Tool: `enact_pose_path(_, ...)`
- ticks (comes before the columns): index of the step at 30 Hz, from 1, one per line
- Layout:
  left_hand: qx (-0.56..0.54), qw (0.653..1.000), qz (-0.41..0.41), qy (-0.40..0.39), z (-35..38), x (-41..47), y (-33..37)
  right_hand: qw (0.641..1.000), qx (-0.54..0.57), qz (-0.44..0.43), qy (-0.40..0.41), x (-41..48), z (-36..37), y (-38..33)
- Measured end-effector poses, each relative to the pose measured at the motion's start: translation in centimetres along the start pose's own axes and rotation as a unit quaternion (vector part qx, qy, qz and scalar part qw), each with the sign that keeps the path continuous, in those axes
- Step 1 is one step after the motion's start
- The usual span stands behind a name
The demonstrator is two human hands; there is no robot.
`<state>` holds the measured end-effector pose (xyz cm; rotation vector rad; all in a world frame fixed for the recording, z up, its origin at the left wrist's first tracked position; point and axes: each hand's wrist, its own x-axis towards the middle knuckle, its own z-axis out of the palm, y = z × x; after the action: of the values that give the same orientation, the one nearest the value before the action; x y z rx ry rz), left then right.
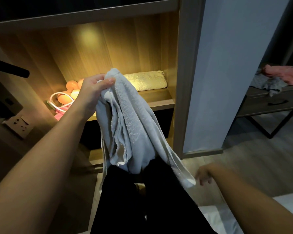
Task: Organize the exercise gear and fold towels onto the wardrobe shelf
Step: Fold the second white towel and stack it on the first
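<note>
a white towel is being held up at centre frame, in front of the lit wardrobe shelf. its top is being gripped btw thumb & curled fingers of the left hand, w/ the rest hanging bunched down to the lower middle, over black trouser legs. the right hand is being held low at lower right. it's blurred, fingers loose & pointing down, nothing being gripped. it's just beside the towel's bottom corner; contact can't be told.

on the shelf, a folded cream towel is being lit warm at the right end, against the back panel. at the left end, orange dumbbells are being lit too, w/ a white cord looped just in front & sth pink at the shelf's front edge, partly hidden by the left forearm.

a wall socket is being shown at mid left. at upper right, a side table w/ drawer is being covered by a pink cloth & a grey cloth, both crumpled, touching. white bedding is being cut off at bottom right.
</note>
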<state>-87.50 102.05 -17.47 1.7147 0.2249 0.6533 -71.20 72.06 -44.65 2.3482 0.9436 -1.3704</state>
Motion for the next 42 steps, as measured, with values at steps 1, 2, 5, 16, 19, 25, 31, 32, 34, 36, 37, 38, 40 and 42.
enact_pose_path(1, -0.001, 1.000, 0.002, -0.006, 0.3, 0.0, 0.0, 0.999, 0.029, 0.001, 0.019, -0.1, -0.2, 0.0)
enact_pose_path(2, 0.000, 1.000, 0.003, -0.011, 0.5, 0.0, 0.0, 0.997, 0.053, -0.006, 0.058, 0.1, -0.8, -0.2)
enact_pose_path(5, 0.029, 0.999, 0.006, -0.038, 0.8, 0.0, -0.1, 0.968, 0.118, -0.065, 0.210, -0.6, -4.3, -2.0)
enact_pose_path(16, 0.147, 0.982, 0.011, -0.115, 2.0, -0.3, -0.2, 0.723, 0.393, -0.450, 0.347, -17.9, -17.9, -13.3)
enact_pose_path(19, 0.169, 0.977, 0.017, -0.131, 1.6, -0.6, -0.1, 0.742, 0.350, -0.437, 0.369, -19.4, -18.6, -14.1)
enact_pose_path(25, 0.202, 0.969, 0.012, -0.142, 0.8, -1.1, -0.3, 0.744, 0.289, -0.456, 0.394, -19.4, -18.2, -15.4)
enact_pose_path(31, 0.274, 0.959, 0.034, -0.071, -1.0, -0.2, -1.6, 0.760, 0.222, -0.378, 0.480, -18.1, -19.6, -14.9)
enact_pose_path(32, 0.291, 0.956, 0.023, -0.038, -1.9, 0.3, -1.8, 0.759, 0.218, -0.349, 0.505, -17.7, -20.2, -14.3)
enact_pose_path(34, 0.281, 0.959, -0.033, 0.003, -4.2, 1.4, -2.3, 0.753, 0.230, -0.286, 0.547, -16.8, -21.2, -12.6)
enact_pose_path(36, 0.230, 0.965, -0.120, 0.042, -6.6, 2.0, -2.6, 0.753, 0.255, -0.222, 0.564, -15.8, -22.0, -10.6)
enact_pose_path(37, 0.228, 0.962, -0.144, 0.043, -7.6, 1.8, -2.7, 0.757, 0.259, -0.191, 0.569, -15.4, -22.3, -9.6)
enact_pose_path(38, 0.246, 0.957, -0.150, 0.032, -8.6, 1.2, -2.7, 0.761, 0.257, -0.160, 0.574, -15.0, -22.5, -8.6)
enact_pose_path(40, 0.287, 0.947, -0.138, 0.047, -10.6, 0.1, -3.1, 0.764, 0.250, -0.101, 0.586, -14.6, -22.8, -6.7)
enact_pose_path(42, 0.299, 0.943, -0.113, 0.096, -13.1, -0.8, -3.5, 0.755, 0.252, -0.059, 0.603, -14.9, -23.2, -5.0)
